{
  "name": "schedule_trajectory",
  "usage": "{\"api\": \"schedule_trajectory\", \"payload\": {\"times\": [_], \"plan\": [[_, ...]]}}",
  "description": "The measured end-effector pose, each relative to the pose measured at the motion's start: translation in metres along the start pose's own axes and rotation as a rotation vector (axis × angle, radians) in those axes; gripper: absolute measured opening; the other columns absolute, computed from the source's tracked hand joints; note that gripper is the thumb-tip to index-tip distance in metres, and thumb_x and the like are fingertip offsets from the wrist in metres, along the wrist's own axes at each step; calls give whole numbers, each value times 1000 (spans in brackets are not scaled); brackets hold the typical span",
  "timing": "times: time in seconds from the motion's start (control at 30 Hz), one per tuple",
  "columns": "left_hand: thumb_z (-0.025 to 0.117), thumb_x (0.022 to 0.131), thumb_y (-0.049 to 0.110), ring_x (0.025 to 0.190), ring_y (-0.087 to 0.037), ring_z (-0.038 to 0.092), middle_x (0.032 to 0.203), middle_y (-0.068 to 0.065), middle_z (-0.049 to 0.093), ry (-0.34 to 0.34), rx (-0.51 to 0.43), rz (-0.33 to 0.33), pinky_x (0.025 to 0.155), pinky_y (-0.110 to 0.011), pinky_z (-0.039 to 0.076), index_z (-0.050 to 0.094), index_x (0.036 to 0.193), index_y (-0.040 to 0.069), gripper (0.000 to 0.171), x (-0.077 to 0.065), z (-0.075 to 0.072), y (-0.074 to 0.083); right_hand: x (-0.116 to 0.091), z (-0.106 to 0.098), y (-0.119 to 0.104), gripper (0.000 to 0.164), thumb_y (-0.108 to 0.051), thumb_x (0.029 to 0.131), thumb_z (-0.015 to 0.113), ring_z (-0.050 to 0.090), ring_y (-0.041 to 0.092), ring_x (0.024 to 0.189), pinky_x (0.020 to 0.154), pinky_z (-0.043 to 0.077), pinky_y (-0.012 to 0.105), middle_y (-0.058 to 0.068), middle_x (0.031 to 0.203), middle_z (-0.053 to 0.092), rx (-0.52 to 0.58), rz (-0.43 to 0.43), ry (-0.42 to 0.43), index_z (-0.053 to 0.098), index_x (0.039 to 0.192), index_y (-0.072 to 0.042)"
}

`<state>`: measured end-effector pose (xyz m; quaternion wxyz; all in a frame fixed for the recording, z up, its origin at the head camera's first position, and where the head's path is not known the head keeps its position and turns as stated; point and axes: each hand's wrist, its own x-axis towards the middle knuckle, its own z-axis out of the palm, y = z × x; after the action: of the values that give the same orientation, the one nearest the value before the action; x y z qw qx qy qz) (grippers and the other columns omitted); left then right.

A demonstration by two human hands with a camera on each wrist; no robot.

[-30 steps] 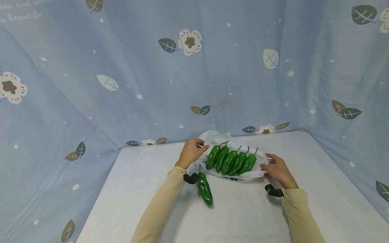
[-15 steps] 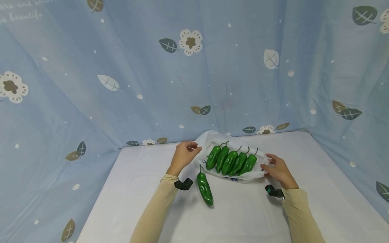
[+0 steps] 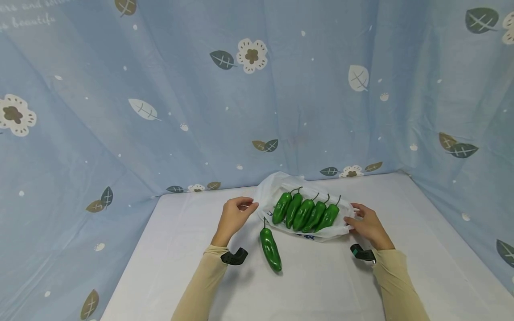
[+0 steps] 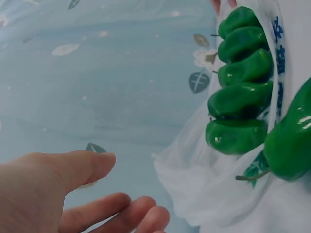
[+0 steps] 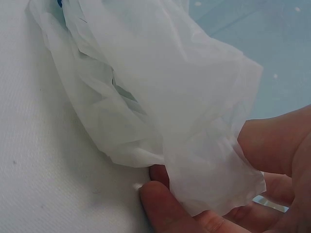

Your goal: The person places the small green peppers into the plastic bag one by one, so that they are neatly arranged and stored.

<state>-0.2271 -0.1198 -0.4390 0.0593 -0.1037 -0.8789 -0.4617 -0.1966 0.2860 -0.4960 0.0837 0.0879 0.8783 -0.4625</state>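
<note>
A white translucent plastic bag point(image 3: 277, 182) with blue print lies at the back of the table, its mouth spread. Several glossy green peppers point(image 3: 304, 215) with thin stems sit side by side in it. In front of its left end, one more green pepper point(image 3: 271, 249) lies loose. My left hand point(image 3: 234, 218) hovers left of the bag, fingers loosely bent around nothing; the left wrist view shows a gap between thumb and fingers. At the bag's right end, my right hand point(image 3: 368, 226) pinches the plastic, thumb above and fingers beneath in the right wrist view.
The table wears a white cloth point(image 3: 321, 285). A light blue curtain point(image 3: 201, 111) with leaf and flower prints rises behind the bag and along both sides. Dark wrist-camera mounts point(image 3: 234, 257) stick out inward from both wrists.
My left hand has drawn away from the bag's left edge, leftward and toward me. My right hand, the bag and the peppers stay where they were.
</note>
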Motion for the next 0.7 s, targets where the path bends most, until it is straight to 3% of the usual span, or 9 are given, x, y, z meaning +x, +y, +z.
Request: {"api": "schedule_trajectory", "payload": {"times": [0.13, 0.3, 0.57, 0.7], "plan": [[76, 95, 31, 98, -26, 75, 108, -10, 79, 8, -30, -34, 81, -38, 62, 77, 118, 6, 34, -9, 0, -5, 0, 0, 0, 73, -21, 102, 61, 50, 54, 134, 107, 49, 60, 43, 154, 33, 1, 4, -5, 25, 159, 6], [75, 96, 34, 99, -25, 75, 110, -10, 78, 12, -57, -75, 81, -38, 61, 77, 117, 8, 34, -20, 4, -12, -1, -1, -2, 74, -22, 103, 60, 47, 55, 136, 111, 44, 64, 43, 155, 32, 6, 11, -10, 24, 160, 6], [76, 95, 33, 95, -23, 76, 105, -11, 79, 2, -110, -156, 82, -36, 60, 76, 118, 1, 40, -33, 16, -21, 0, -1, -1, 72, -21, 103, 61, 56, 51, 128, 103, 54, 56, 43, 153, 34, -3, 4, -6, 26, 159, 6], [76, 94, 31, 92, -23, 76, 103, -13, 79, 1, -101, -164, 77, -33, 60, 76, 116, -1, 39, -38, 22, -25, 0, -1, -2, 72, -21, 102, 61, 58, 50, 127, 100, 57, 53, 43, 153, 35, -1, 4, -3, 26, 159, 6]]}}
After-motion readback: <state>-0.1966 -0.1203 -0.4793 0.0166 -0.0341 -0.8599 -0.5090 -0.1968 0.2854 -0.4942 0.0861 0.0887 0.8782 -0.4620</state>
